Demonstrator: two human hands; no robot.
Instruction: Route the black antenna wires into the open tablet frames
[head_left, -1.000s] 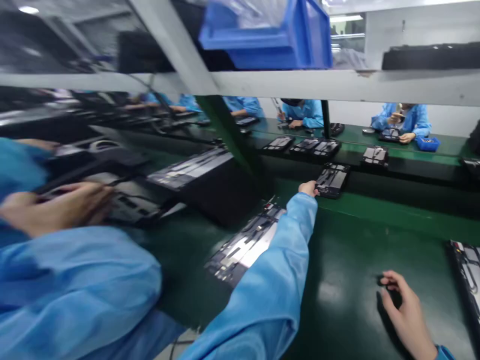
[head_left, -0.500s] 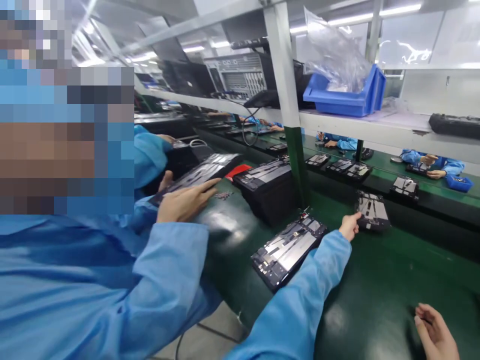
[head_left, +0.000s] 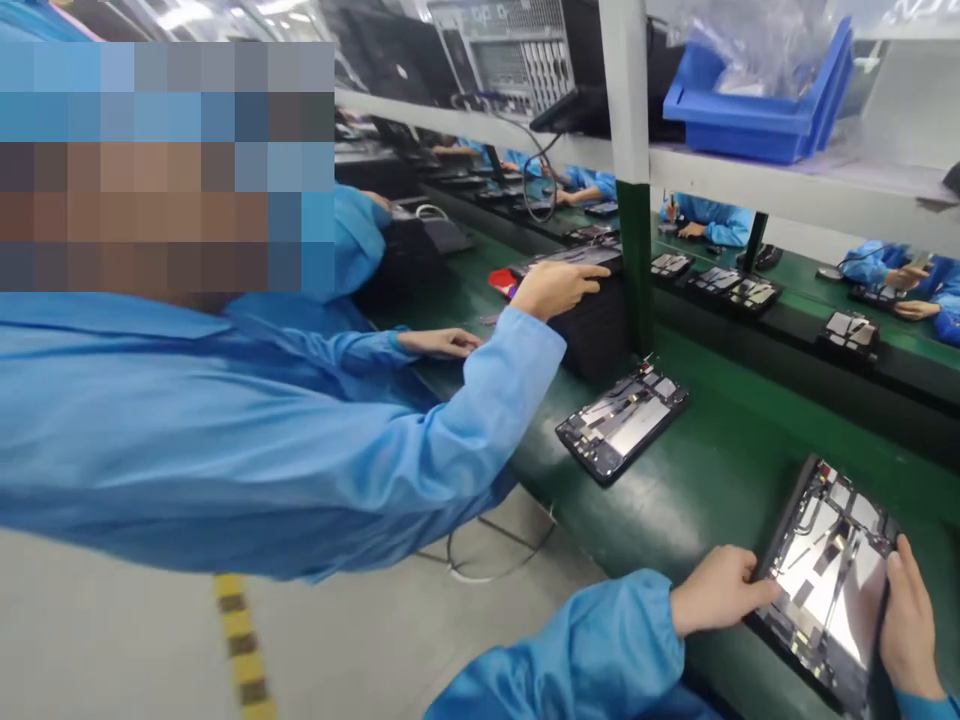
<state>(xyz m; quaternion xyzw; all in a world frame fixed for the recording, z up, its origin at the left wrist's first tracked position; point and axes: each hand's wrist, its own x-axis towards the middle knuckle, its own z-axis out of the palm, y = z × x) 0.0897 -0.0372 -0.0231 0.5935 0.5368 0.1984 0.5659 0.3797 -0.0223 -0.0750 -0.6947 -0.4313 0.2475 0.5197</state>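
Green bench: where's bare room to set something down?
Bare: the green bench between the lying device, left hand and held device. Crowded: around the black pile, by a co-worker's hand; also the row of devices opposite.

The person's hands hold an opened tablet (head_left: 825, 590) over the bench (head_left: 720, 470), the left hand (head_left: 724, 590) at one long edge, the right hand (head_left: 911, 620) at the other. A second tablet (head_left: 622, 425) lies on the bench, its inner parts facing up. Beyond it, a co-worker's hand (head_left: 559, 288) reaches over a dark stack (head_left: 600, 325) topped with more parts. A blue bin (head_left: 742, 125) holding clear plastic sits on the shelf (head_left: 780, 180) above.
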